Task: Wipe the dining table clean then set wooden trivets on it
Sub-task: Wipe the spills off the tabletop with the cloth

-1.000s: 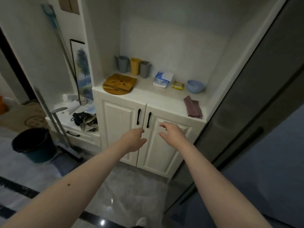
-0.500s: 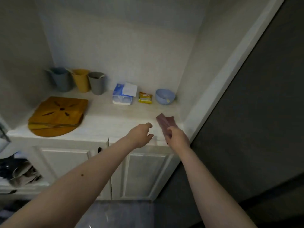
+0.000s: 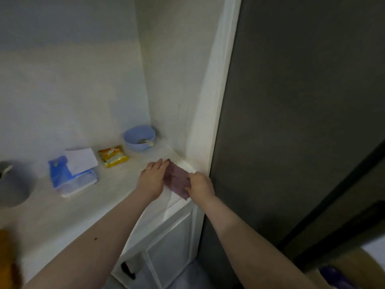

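Observation:
A folded purple cloth (image 3: 177, 178) lies at the right end of the white cabinet counter (image 3: 116, 190), against the side wall. My left hand (image 3: 153, 177) lies flat with straight fingers along the cloth's left edge. My right hand (image 3: 201, 185) grips the cloth's near right edge, its fingers curled over it. A wooden trivet (image 3: 8, 257) shows only as a blurred orange-brown patch at the far left bottom edge.
On the counter stand a blue bowl (image 3: 139, 137) with a spoon, a yellow snack packet (image 3: 113, 155), a blue tissue pack (image 3: 73, 173) and a grey cup (image 3: 12, 184). A dark tall panel (image 3: 291, 122) rises on the right. White cabinet doors (image 3: 166, 253) are below.
The view has closed in on the counter's right end. My left hand moved right to the cloth, and my right hand stays on its near edge.

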Demonstrator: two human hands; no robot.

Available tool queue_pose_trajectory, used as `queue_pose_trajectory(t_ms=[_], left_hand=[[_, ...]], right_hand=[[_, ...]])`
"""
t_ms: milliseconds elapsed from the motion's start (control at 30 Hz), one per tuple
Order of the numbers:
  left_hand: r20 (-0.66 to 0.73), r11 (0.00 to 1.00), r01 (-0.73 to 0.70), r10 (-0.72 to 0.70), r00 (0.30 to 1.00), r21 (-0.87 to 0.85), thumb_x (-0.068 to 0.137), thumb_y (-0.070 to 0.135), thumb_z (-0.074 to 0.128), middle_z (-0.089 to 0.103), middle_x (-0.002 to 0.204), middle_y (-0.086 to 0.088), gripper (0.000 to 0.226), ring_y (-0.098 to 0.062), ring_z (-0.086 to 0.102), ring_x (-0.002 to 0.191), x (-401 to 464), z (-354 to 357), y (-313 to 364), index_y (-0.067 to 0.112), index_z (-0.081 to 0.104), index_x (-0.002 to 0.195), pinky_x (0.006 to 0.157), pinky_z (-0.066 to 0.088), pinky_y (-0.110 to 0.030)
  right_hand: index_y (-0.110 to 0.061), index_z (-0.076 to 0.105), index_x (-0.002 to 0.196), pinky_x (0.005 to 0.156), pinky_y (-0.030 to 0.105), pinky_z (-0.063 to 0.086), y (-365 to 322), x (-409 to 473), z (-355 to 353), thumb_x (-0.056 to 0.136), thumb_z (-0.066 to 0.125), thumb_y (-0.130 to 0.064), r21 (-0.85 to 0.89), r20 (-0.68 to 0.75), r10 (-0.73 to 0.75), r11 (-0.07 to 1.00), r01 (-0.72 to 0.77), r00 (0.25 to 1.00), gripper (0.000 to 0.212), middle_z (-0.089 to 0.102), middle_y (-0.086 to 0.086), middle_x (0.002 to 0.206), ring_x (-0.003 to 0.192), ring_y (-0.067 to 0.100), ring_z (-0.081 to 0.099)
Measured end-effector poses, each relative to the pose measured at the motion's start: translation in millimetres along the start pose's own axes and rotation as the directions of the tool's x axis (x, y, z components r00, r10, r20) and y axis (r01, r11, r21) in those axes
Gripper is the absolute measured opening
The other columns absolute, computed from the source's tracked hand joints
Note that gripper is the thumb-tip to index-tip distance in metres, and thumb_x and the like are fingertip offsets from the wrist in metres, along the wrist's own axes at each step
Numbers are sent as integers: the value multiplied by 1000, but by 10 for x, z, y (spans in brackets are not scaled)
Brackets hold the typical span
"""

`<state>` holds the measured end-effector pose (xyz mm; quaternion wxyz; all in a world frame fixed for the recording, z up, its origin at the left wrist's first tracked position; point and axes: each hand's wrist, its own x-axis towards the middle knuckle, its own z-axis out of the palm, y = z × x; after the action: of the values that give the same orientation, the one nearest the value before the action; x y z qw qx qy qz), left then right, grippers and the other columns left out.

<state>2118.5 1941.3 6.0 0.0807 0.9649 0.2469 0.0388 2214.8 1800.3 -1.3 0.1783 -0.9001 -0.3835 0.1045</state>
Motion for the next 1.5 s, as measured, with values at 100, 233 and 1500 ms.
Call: queue_pose_trajectory(t_ms=[100, 233, 1500], left_hand=[[19, 993, -100, 99, 995, 66, 93, 12, 43, 32, 153, -3, 55, -27, 31, 135, 65, 84, -60, 19, 34, 146, 108, 28, -38], [16, 986, -117, 116, 993, 121, 95, 17, 44, 47, 134, -5, 38, -25, 37, 129, 92, 147, -20, 21, 48, 133, 113, 16, -44], [133, 245, -782, 969, 206, -573, 93, 17, 57, 53, 89, 2, 10, -15, 51, 81, -4080, 947, 4962, 17, 61, 85, 73, 43, -30]], right_hand=[[-10, 62, 115, 93, 34, 41, -63, -104, 67, 89, 58, -16, 67, -87, 67, 996, -61, 994, 27, 58, 12, 116, 110, 29, 54], [-13, 63, 103, 92, 35, 38, -93, -286, 89, 91, 58, -22, 187, -194, 149, 976, -113, 970, 17, 57, 7, 110, 105, 23, 53], [-9, 64, 113, 85, 22, 42, 2107, -6907, -421, 97, 53, -15, 731, -366, 921, 373, -572, 133, 21, 66, 6, 107, 98, 17, 58]])
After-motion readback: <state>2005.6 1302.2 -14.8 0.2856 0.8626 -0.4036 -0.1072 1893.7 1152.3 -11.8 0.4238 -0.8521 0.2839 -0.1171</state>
